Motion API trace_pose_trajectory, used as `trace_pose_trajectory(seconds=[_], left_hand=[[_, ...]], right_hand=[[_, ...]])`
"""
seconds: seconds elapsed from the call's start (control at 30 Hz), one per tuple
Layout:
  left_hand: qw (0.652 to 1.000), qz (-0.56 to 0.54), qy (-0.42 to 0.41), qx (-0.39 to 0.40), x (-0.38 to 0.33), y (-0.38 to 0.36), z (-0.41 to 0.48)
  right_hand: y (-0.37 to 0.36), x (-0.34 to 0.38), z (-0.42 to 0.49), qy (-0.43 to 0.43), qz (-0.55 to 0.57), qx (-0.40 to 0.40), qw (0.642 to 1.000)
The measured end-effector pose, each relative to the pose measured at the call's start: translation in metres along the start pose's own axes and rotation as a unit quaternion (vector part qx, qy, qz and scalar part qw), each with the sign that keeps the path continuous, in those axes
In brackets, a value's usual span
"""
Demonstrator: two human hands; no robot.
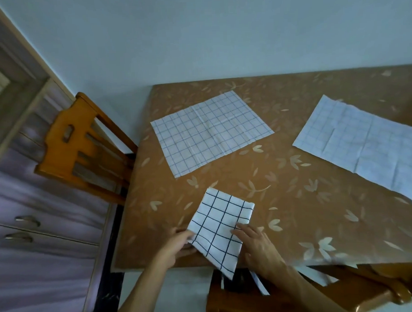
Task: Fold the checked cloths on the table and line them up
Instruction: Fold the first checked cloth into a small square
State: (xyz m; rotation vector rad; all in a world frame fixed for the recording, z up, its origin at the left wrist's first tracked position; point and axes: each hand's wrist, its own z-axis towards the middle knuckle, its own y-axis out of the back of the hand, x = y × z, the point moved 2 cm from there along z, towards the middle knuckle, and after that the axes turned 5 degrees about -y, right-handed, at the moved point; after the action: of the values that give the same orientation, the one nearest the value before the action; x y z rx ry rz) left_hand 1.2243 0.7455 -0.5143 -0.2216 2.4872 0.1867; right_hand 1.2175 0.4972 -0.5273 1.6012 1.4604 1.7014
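A folded white cloth with bold black checks (220, 225) lies at the near edge of the table (295, 199), its near corner hanging over the edge. My left hand (177, 246) pinches its left edge. My right hand (258, 245) rests flat at its right edge, fingers touching the fabric. Farther back, a white cloth with thin blue checks (211, 131) lies spread flat. A pale blue checked cloth (363, 143) lies spread flat at the right, running out of view.
The table wears a brown leaf-patterned cover. A wooden chair (83, 146) stands at the table's left side, another chair (298, 297) right below me. Cabinets with drawers (39, 231) line the left wall. More white fabric (321, 276) hangs below the near table edge.
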Motion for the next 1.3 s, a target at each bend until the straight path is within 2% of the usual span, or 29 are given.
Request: trace_pose_trajectory(seconds=[0.17,0.23,0.37,0.43,0.47,0.53,0.57,0.7,0.8,0.9,1.07,1.17,1.3], left_hand=[[0.990,-0.134,0.029,0.044,0.016,-0.010,-0.026],[0.988,-0.146,0.018,0.052,0.022,-0.011,-0.030],[0.990,-0.123,-0.032,0.054,0.035,-0.010,-0.033],[0.993,-0.058,-0.090,0.051,0.042,-0.008,-0.031],[0.988,0.029,-0.148,0.035,0.046,-0.005,-0.027],[0.950,0.175,-0.257,0.015,0.048,0.000,-0.020],[0.938,0.203,-0.282,0.026,0.049,0.001,-0.017],[0.935,0.228,-0.256,0.094,0.054,-0.006,-0.009],[0.923,0.241,-0.281,0.100,0.052,-0.016,0.000],[0.902,0.300,-0.296,0.095,0.053,-0.026,0.010],[0.910,0.324,-0.249,0.072,0.047,-0.032,0.009],[0.914,0.320,-0.232,0.090,0.043,-0.032,0.007],[0.939,0.279,-0.161,0.119,0.042,-0.028,0.007]], right_hand=[[-0.003,-0.006,-0.006,-0.025,-0.019,-0.013,0.999],[0.001,-0.010,-0.011,-0.033,-0.027,-0.038,0.998],[0.008,-0.015,-0.016,-0.061,0.009,-0.027,0.998],[0.009,-0.021,-0.017,-0.101,0.072,-0.017,0.992],[0.010,-0.024,-0.017,-0.113,0.089,-0.010,0.990],[0.010,-0.029,-0.018,-0.126,0.111,0.013,0.986],[0.010,-0.031,-0.018,-0.138,0.127,0.025,0.982],[0.010,-0.043,-0.020,-0.185,0.203,0.030,0.961],[0.014,-0.046,-0.016,-0.197,0.211,0.045,0.956],[0.014,-0.048,-0.011,-0.222,0.213,0.038,0.951],[0.017,-0.044,-0.005,-0.230,0.229,0.018,0.946],[0.021,-0.045,-0.004,-0.224,0.257,-0.013,0.940],[0.018,-0.048,-0.002,-0.249,0.274,-0.006,0.929]])
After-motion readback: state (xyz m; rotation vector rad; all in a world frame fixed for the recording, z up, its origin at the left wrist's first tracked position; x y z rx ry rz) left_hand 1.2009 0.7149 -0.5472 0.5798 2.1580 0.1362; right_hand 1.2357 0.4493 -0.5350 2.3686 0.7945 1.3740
